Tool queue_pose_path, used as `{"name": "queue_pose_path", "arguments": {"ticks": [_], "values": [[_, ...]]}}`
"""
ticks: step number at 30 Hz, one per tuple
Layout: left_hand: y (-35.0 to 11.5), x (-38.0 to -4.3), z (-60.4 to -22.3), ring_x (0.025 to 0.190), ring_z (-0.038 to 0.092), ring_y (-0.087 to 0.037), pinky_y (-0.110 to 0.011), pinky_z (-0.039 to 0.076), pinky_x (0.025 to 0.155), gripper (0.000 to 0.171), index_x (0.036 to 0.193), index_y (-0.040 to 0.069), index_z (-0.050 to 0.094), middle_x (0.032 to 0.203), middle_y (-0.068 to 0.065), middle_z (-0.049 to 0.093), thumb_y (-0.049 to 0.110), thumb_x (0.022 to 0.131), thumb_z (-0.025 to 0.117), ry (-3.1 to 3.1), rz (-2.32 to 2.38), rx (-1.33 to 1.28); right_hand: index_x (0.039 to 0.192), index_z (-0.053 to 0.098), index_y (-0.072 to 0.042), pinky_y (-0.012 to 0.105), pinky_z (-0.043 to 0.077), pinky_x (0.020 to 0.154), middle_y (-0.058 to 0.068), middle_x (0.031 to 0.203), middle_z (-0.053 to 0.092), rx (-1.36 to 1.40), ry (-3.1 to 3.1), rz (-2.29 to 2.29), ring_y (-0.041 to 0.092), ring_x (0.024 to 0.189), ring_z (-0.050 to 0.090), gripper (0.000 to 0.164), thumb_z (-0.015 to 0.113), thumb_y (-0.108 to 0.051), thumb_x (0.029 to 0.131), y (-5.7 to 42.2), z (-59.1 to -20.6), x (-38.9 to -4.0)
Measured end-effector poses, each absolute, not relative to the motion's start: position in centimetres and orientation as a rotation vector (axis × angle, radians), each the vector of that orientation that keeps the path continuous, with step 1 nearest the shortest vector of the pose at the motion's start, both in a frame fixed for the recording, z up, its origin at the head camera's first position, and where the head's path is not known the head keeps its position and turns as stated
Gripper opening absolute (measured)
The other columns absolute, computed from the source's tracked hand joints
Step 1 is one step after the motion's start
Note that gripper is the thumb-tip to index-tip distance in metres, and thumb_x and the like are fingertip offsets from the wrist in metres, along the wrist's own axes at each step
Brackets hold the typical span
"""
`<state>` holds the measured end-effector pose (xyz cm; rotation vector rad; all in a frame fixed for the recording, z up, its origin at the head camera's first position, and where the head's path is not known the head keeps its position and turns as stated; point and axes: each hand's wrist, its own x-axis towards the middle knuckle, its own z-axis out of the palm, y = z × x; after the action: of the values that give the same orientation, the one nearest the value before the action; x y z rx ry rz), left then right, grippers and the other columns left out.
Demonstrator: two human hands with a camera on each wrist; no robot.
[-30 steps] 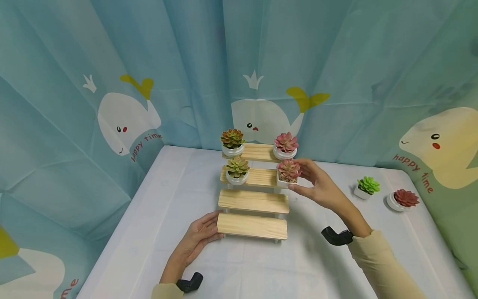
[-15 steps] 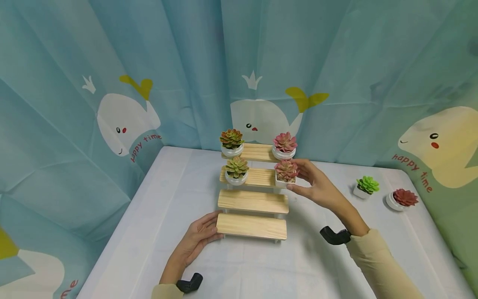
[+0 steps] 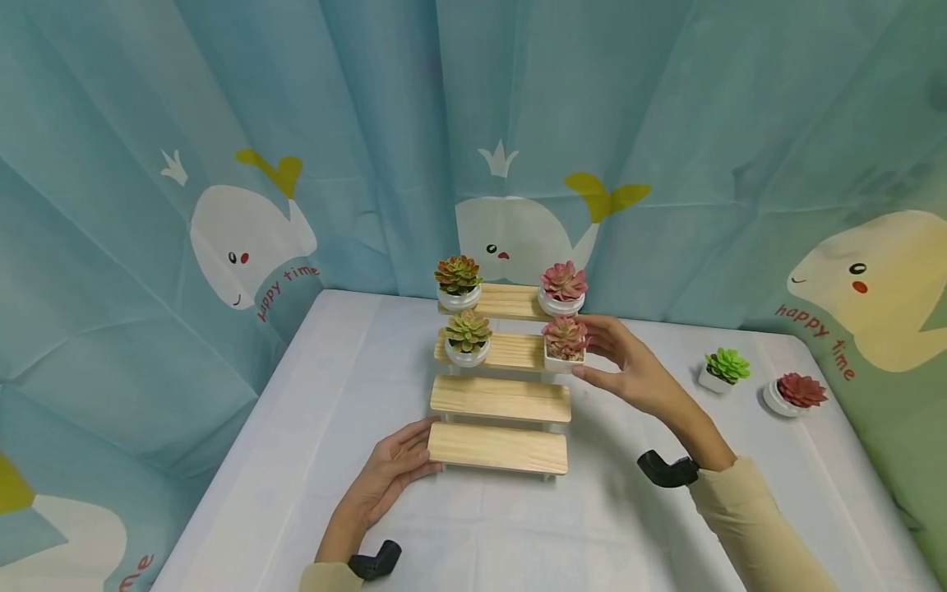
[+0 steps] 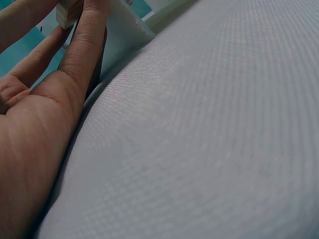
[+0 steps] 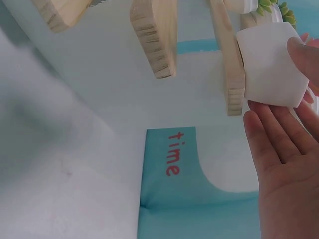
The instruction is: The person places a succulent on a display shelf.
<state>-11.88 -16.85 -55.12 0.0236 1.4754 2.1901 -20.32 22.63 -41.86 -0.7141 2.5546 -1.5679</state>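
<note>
A tiered plant stand (image 3: 500,398) with pale wooden shelves is in the middle of the head view. My left hand (image 3: 395,469) holds the left end of its lowest shelf (image 3: 497,446); in the left wrist view that wooden end (image 4: 70,14) sits between my fingers. On the second shelf from the top, my right hand (image 3: 629,366) pinches a pink succulent in a square white pot (image 3: 565,360) at the right end. In the right wrist view, my thumb is against the white pot (image 5: 271,64) and my fingers are on its other side.
A green-and-red succulent (image 3: 458,279) and a pink succulent (image 3: 562,284) stand on the top shelf. Left of the held pot is a pale green succulent (image 3: 468,335). On the white table at right are a bright green succulent (image 3: 725,368) and a dark red one (image 3: 797,395).
The square pot in my right hand has shifted slightly left along its shelf. My left hand keeps its place at the lowest shelf.
</note>
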Motion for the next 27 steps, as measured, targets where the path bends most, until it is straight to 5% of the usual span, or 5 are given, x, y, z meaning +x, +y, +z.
{"name": "queue_pose_path", "arguments": {"ticks": [11, 22, 27], "values": [[-16.9, -11.9, -55.3, 0.132, 0.057, -0.015, -0.031, 0.059, 0.105, 0.072, 0.162, -0.006, 0.021, 0.166, -0.027, 0.029, 0.004, 0.103, 0.061, 1.483, 2.189, 0.039, 0.149, 0.046, -0.003, 0.013, 0.049, 0.109, 0.018, 0.142, 0.059, -0.734, 2.623, -1.72, -0.001, 0.128, 0.058, 0.058, 0.07, 0.002, 0.096, 25.1, -43.4, -19.2], [-17.0, -11.8, -55.2, 0.132, 0.058, -0.015, -0.03, 0.059, 0.104, 0.072, 0.162, -0.006, 0.021, 0.164, -0.024, 0.033, 0.004, 0.103, 0.061, 1.486, 2.19, 0.04, 0.148, 0.051, -0.003, 0.006, 0.049, 0.099, 0.02, 0.139, 0.059, -0.193, 3.018, -1.8, -0.004, 0.12, 0.06, 0.052, 0.069, -0.001, 0.099, 28.1, -45.7, -17.0], [-16.9, -11.9, -55.2, 0.132, 0.058, -0.015, -0.03, 0.059, 0.104, 0.071, 0.163, -0.005, 0.023, 0.164, -0.024, 0.033, 0.004, 0.103, 0.061, 1.487, 2.186, 0.034, 0.146, 0.055, -0.007, 0.003, 0.049, 0.094, 0.005, 0.135, 0.063, 0.186, 3.118, -1.825, -0.007, 0.113, 0.06, 0.051, 0.071, -0.003, 0.098, 29.1, -46.6, -16.6]]}}
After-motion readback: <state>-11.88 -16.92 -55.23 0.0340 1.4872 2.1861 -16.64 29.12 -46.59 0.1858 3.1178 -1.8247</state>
